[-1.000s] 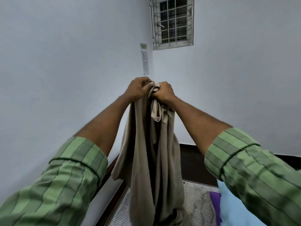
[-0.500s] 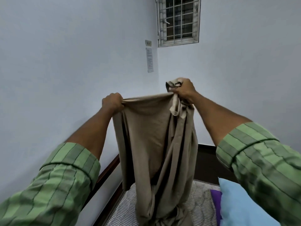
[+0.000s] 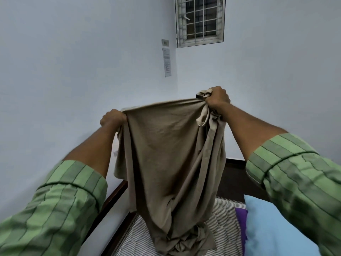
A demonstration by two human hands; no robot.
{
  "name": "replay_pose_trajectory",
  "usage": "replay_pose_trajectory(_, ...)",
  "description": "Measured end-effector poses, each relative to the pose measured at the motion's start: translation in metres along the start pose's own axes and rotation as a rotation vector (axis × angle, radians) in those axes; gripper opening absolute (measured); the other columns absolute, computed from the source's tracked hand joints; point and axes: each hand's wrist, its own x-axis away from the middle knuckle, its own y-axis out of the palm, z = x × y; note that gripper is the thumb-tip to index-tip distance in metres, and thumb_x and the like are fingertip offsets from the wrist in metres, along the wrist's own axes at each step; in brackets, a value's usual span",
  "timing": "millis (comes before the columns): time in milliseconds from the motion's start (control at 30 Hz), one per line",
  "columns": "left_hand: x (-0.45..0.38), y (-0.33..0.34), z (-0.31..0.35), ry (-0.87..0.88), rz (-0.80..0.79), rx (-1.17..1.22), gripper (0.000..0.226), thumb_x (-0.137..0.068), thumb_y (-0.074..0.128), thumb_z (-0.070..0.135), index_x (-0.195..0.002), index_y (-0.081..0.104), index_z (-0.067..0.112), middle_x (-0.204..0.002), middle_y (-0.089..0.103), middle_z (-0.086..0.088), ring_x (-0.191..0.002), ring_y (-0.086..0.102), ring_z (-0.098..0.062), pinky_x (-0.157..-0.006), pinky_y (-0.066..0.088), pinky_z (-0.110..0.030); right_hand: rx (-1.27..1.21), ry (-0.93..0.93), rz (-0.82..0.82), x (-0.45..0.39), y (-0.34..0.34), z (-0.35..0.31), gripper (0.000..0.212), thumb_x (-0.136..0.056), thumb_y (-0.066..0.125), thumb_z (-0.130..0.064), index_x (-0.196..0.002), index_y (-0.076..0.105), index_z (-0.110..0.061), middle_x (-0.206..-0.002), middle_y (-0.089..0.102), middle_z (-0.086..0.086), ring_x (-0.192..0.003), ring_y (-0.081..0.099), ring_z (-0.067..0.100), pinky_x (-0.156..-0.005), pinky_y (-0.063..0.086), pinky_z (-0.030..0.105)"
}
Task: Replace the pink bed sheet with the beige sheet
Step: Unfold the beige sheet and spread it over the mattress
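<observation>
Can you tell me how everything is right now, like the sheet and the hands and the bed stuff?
beige sheet: held up, partly spread, bottom bunched on the mattress
left hand: gripping the sheet's top edge
right hand: gripping a bunched corner, higher up
striped mattress: bare where it shows
blue pillow: lying on the bed
window: barred, dark outside

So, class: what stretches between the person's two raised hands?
In the head view, the top edge of the beige cloth sheet runs taut from the left hand to the right hand.
</observation>
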Motion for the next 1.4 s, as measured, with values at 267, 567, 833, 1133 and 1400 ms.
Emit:
replay_pose_trajectory(267,0.012,-0.007,0.046,0.267,0.102,0.269,0.027,-0.093,0.045,0.034,-0.097,0.067,0.019,-0.1,0.067,-0.005,-0.092,0.058,-0.029,-0.08,0.048,-0.037,0.069,-0.191,-0.313,0.012,0.005,-0.014,0.057,-0.049,0.081,-0.082,-0.072,0.067,-0.032,-0.079,0.068,-0.01,-0.081,0.065,0.016,-0.067,0.045,0.031)
replay_pose_trajectory(567,0.03,-0.005,0.126,0.779,-0.078,0.069,0.016,-0.077,0.05,0.025,-0.069,0.057,0.037,-0.075,0.063,0.007,-0.081,0.061,-0.025,-0.077,0.055,-0.043,0.072,-0.453,-0.451,0.036,0.045,-0.088,0.022,-0.08,0.073,-0.036,-0.077,0.062,-0.017,-0.084,0.068,0.006,-0.084,0.067,0.028,-0.067,0.048,0.035)
replay_pose_trajectory(833,0.017,-0.002,0.082,0.627,-0.122,-0.332,0.036,-0.077,0.081,0.048,-0.07,0.06,0.019,-0.07,0.06,0.002,-0.076,0.063,-0.026,-0.062,0.041,-0.03,-0.096,-0.197,-0.118,0.023,0.026,-0.077,0.023,-0.074,0.05,-0.027,-0.081,0.068,-0.015,-0.089,0.07,0.006,-0.084,0.063,0.032,-0.069,0.043,0.031)
replay_pose_trajectory(1133,0.014,0.006,0.055,0.368,-0.081,-0.055,0.028,-0.085,0.066,0.041,-0.073,0.061,0.016,-0.087,0.066,-0.01,-0.084,0.058,-0.029,-0.071,0.043,-0.031,-0.185,-0.045,-0.03,0.023,0.02,-0.042,0.052,-0.053,0.079,-0.072,-0.067,0.063,-0.025,-0.081,0.069,-0.005,-0.079,0.064,0.021,-0.064,0.042,0.028)
replay_pose_trajectory(1400,0.013,-0.024,0.087,0.61,0.197,0.033,0.045,-0.099,0.051,0.057,-0.112,0.043,0.014,-0.098,0.059,-0.009,-0.087,0.054,-0.032,-0.076,0.042,-0.043,-0.004,-0.154,0.042,0.029,0.024,-0.049,0.031,-0.076,0.065,-0.025,-0.106,0.072,-0.033,-0.109,0.072,0.005,-0.102,0.068,0.034,-0.08,0.052,0.034)
